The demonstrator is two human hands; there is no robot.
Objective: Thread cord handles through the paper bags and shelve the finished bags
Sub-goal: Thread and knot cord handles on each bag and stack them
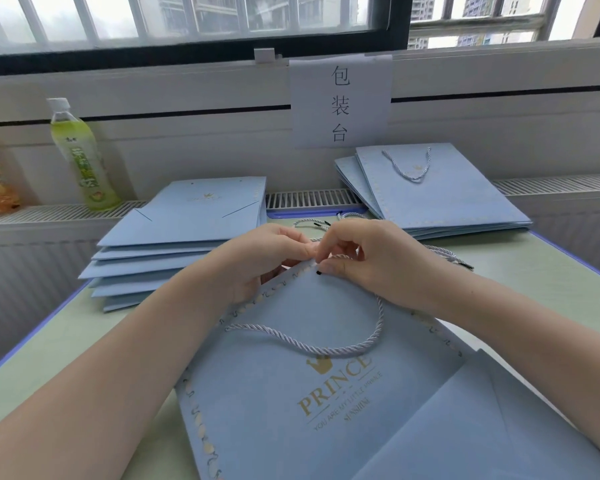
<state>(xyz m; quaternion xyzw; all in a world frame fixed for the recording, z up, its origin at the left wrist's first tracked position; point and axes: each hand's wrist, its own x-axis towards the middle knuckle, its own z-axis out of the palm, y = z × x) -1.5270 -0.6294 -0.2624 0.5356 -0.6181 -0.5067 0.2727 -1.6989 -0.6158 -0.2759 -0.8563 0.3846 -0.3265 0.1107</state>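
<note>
Behind the bag (326, 393) rim, left hand (257, 261) fingers hide.

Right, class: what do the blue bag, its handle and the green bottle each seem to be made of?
Blue bag: matte paper or card, sharply creased, with shiny gold print.
Handle: twisted pale cord, strands visible, probably synthetic or cotton.
Green bottle: clear glossy plastic, apparently, with a white cap and printed label.

The paper bag (326, 393) reads "PRINCE, YOU ARE MY LITTLE PRINCE SUNSHINE"; the wall sign (340, 102) reads "包装台".
</note>
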